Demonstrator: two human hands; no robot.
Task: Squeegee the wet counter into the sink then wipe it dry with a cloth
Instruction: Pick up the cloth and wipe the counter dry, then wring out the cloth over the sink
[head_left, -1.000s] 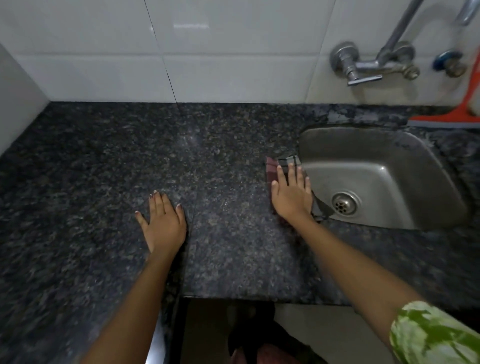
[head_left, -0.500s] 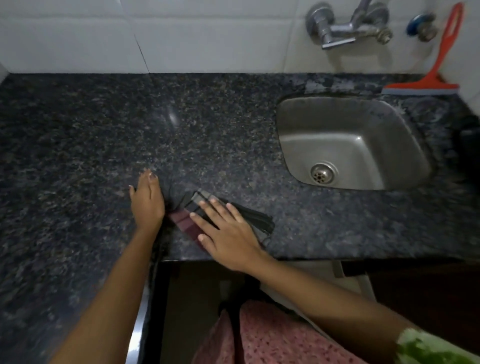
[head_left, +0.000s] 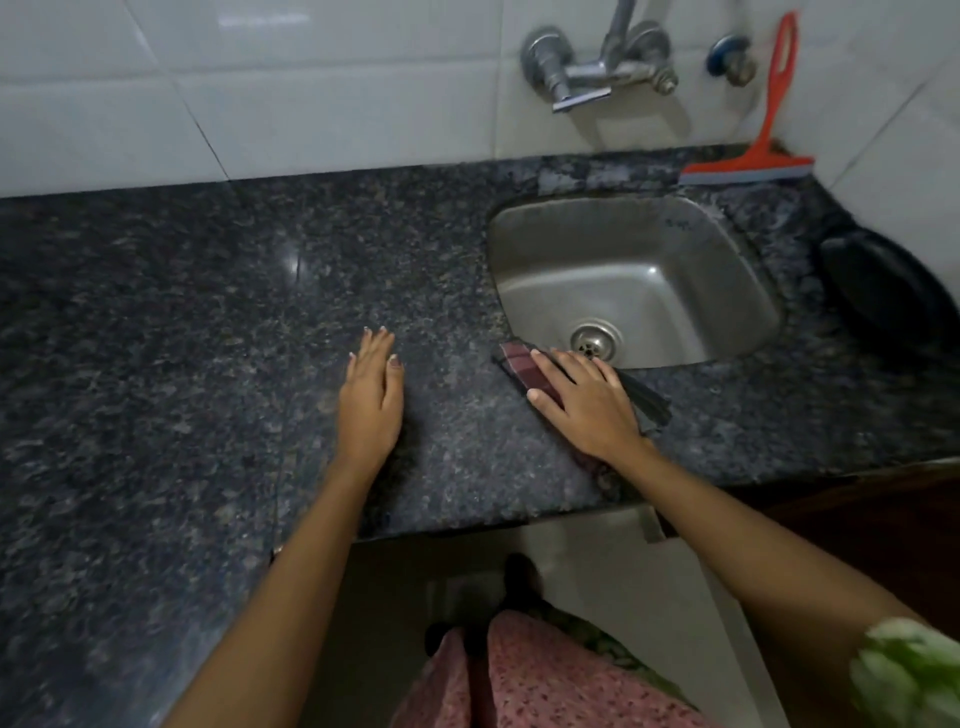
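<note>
Granite counter (head_left: 156, 364), front strip by the sink (head_left: 634, 280): right hand (head_left: 587, 400), flat and open, has swept the folded cloth (head_left: 519, 364) back to the sink's front-left rim. Left hand (head_left: 371, 400) rests flat, empty, left of the sink. Squeegee (head_left: 748, 169) parked behind the sink, so drying looks underway.

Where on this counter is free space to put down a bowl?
The dark granite counter is bare from the left hand to the left edge and back to the white tiles. Crowded: the right hand presses the dark cloth beside the steel sink; the orange squeegee lies behind it.
</note>
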